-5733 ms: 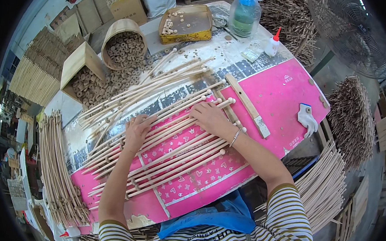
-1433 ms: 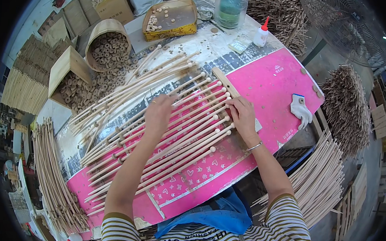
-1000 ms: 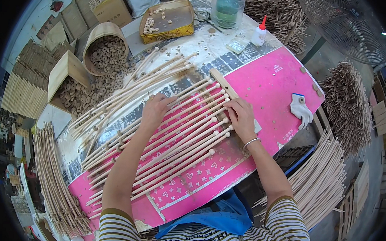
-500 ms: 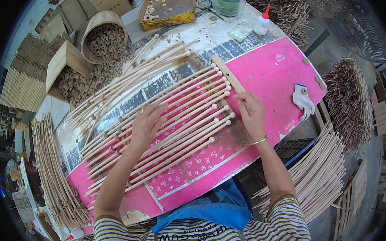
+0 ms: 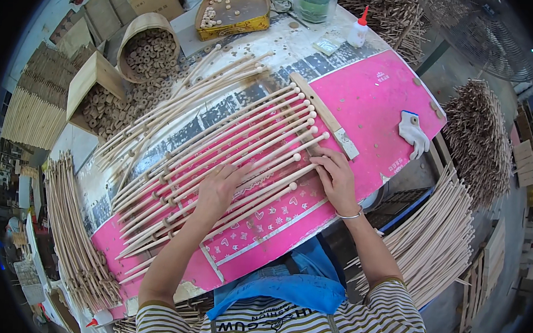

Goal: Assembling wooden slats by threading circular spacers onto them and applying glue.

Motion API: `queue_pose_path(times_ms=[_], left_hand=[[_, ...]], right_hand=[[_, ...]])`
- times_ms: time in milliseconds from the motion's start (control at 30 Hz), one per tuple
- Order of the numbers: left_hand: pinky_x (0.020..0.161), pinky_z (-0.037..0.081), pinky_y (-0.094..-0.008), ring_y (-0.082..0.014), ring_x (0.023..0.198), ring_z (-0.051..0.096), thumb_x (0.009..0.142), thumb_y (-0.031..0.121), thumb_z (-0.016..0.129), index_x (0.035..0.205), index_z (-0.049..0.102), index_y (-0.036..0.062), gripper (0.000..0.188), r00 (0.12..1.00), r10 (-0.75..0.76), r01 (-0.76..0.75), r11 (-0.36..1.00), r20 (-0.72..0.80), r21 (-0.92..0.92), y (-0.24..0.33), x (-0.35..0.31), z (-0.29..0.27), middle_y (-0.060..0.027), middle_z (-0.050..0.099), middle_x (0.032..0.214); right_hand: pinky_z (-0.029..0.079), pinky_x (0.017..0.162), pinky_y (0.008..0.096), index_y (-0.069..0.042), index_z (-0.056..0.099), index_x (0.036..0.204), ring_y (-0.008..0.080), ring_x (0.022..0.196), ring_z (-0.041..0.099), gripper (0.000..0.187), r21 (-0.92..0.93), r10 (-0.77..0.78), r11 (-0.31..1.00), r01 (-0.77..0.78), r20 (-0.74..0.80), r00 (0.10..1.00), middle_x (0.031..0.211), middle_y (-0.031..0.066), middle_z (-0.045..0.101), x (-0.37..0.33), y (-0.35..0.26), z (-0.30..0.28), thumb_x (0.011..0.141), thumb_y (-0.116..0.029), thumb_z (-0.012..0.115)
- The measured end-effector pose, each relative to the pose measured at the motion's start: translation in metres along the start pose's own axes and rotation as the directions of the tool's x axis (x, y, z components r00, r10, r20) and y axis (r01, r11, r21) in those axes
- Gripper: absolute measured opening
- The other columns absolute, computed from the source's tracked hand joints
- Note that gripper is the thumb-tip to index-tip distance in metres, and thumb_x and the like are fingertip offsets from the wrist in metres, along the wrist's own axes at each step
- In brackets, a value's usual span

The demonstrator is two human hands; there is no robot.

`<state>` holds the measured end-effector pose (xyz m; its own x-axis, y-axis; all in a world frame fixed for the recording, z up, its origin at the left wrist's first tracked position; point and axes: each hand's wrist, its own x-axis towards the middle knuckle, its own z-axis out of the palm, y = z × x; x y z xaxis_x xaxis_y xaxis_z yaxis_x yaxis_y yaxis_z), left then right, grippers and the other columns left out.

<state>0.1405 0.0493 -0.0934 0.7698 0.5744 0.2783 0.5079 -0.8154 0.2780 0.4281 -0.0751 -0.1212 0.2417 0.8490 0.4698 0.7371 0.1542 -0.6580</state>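
A row of slender wooden sticks (image 5: 249, 142) with round ball ends slants across the pink board. Several carry small wooden rings (image 5: 167, 169) toward their lower left ends. My left hand (image 5: 217, 192) rests over the middle of the row, fingers stretched across the sticks; its fingertips are partly blurred. At the row's right end my right hand (image 5: 337, 182) is closed around the end of one stick, whose ball tip is hidden by the fingers. Beyond the ball ends lies a flat wooden bar (image 5: 321, 112), near the right fingertips.
More ringed sticks (image 5: 159, 118) lie loose behind the row. Rings spill from a round wooden tub (image 5: 128, 39) and a wooden box (image 5: 79, 91). A yellow tray (image 5: 250, 26) holds wooden balls. A glue bottle (image 5: 358, 33) and a white glove (image 5: 413, 136) sit right. Stick bundles (image 5: 436, 238) flank the table.
My right hand has moved down and nearer, from beside the wooden bar onto a stick's end. My left hand has shifted right and nearer along the row. Some near sticks have moved.
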Motion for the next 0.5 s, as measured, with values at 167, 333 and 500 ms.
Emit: queue_pose_path(times_ms=[167,333,500], left_hand=[[0.070,0.058,-0.0386,-0.0283,0.087,0.068,0.082,0.001,0.063,0.127,0.068,0.0145,0.047,0.997,0.018,-0.014,0.998,-0.069,0.065,0.002,0.024,0.025,-0.0082,0.067,0.101],[0.070,0.057,-0.0373,-0.0275,0.085,0.067,0.082,0.001,0.063,0.127,0.068,0.0147,0.047,1.000,-0.008,0.009,0.993,-0.007,0.119,0.011,0.023,0.014,-0.0073,0.065,0.107],[0.078,0.053,-0.0398,-0.0264,0.095,0.063,0.083,0.008,0.070,0.125,0.069,0.0109,0.041,0.989,0.015,0.001,0.994,-0.148,0.105,0.015,-0.003,-0.003,-0.0073,0.063,0.107]], right_hand=[[0.051,0.092,0.0380,-0.004,0.072,0.107,0.0296,0.108,0.063,0.019,-0.006,0.025,1.000,-0.026,-0.036,0.999,0.117,0.0117,0.067,-0.002,-0.002,-0.005,0.089,0.000,0.067],[0.051,0.089,0.0368,-0.004,0.072,0.107,0.0282,0.103,0.064,0.019,0.011,0.083,0.997,-0.082,-0.029,0.996,0.107,0.0117,0.065,0.000,0.003,-0.011,0.089,-0.001,0.067],[0.051,0.084,0.0376,-0.003,0.070,0.104,0.0299,0.095,0.065,0.015,0.026,0.131,0.991,-0.131,-0.021,0.991,0.100,0.0122,0.065,0.013,0.008,-0.010,0.089,-0.003,0.067]])
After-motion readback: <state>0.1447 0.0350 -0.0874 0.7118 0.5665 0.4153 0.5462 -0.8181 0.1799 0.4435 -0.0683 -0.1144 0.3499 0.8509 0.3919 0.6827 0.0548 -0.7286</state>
